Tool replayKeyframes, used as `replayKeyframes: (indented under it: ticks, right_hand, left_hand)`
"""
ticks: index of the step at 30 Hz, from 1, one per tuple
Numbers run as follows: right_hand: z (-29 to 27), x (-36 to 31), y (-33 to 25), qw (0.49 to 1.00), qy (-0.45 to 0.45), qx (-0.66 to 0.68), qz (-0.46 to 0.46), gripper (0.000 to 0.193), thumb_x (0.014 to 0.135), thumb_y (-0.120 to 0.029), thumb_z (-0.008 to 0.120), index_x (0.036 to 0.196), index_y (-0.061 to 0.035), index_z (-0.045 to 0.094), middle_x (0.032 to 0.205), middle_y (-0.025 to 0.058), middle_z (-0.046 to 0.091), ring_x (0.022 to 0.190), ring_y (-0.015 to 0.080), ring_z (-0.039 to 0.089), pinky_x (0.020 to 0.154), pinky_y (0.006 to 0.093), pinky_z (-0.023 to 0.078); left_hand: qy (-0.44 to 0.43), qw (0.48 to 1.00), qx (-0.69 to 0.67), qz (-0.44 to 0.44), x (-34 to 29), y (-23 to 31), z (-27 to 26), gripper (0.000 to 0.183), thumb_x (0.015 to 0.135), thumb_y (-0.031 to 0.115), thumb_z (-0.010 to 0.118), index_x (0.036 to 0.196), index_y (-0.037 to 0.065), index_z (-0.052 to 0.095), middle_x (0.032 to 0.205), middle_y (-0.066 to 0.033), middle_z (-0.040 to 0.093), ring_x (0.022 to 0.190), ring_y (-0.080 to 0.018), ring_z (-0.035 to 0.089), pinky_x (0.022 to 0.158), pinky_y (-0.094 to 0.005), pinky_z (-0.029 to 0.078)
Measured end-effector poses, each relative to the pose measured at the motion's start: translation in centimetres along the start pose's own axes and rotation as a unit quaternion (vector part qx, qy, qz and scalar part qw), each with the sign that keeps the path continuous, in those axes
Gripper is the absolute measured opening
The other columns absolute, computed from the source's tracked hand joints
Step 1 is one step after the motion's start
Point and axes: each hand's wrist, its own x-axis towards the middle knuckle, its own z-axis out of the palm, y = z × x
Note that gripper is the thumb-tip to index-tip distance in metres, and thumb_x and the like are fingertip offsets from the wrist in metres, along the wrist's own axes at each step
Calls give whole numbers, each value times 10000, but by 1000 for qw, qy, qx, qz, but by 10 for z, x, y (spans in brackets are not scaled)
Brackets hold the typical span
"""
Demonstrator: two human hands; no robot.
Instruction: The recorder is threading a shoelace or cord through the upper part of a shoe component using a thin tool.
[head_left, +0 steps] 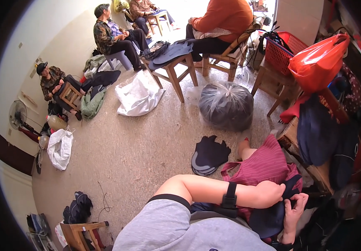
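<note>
My left hand (271,194) is closed, its fingers gripping a dark navy fabric piece (267,218) over my lap. Part of the dark cloth sticks out beyond that fist, and the rest hangs below it. Close by, my right hand (295,210) has bent fingers pinched at the cloth's edge; the exact grip is small and partly hidden. A black band with a small box (229,196) circles my left wrist. Maroon striped cloth (264,161) covers my lap and leg. On the floor beyond it lies a stack of dark cut fabric pieces (209,155).
Dark fabric pieces (319,129) hang over a wooden bench at right, below a red plastic bag (319,62). A stuffed clear bag (226,106) stands ahead near a wooden stool (173,77). Several people sit farther off. A wooden chair (78,234) is at lower left.
</note>
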Motion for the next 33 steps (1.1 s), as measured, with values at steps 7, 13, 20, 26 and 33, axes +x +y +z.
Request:
replayKeyframes:
  ticks: [7,13,20,26,33]
  right_hand:
    - [0,-4,-2,1000,23,-9,-2,326,733,51,748,951,-55,530,1024,129,455,1001,310,502,904,378,418]
    - [-1,-8,-17,981,57,-158,-94,287,793,5,727,965,-32,499,998,139,446,991,331,491,921,407,413]
    - [0,-6,-29,991,38,-119,-41,249,872,-44,710,987,-12,491,994,144,441,942,332,493,872,405,431]
    - [1,-10,-16,992,35,-118,-37,255,914,-91,712,1017,-11,492,994,142,439,922,326,495,847,399,441]
    - [-6,-20,-19,990,70,-120,-27,313,864,-126,787,1018,-37,529,1011,146,499,937,340,534,834,418,460]
  left_hand:
    - [-9,996,39,82,-7,-12,2,274,1005,267,615,891,22,568,736,-155,687,718,-386,705,600,-460,540]
    - [152,966,-199,60,-28,-52,-28,265,1043,285,580,957,37,618,719,-122,646,643,-298,643,611,-420,510]
    - [220,683,-676,-168,-73,-117,-111,329,1115,344,474,966,98,634,576,72,435,481,-58,366,451,-241,294]
    - [357,502,-769,-169,-100,-161,-129,328,1113,367,466,990,97,606,565,77,398,456,-73,340,445,-244,282]
    - [429,481,-754,-126,-110,-195,-153,209,1082,272,552,1058,67,582,577,79,389,471,-64,318,465,-242,271]
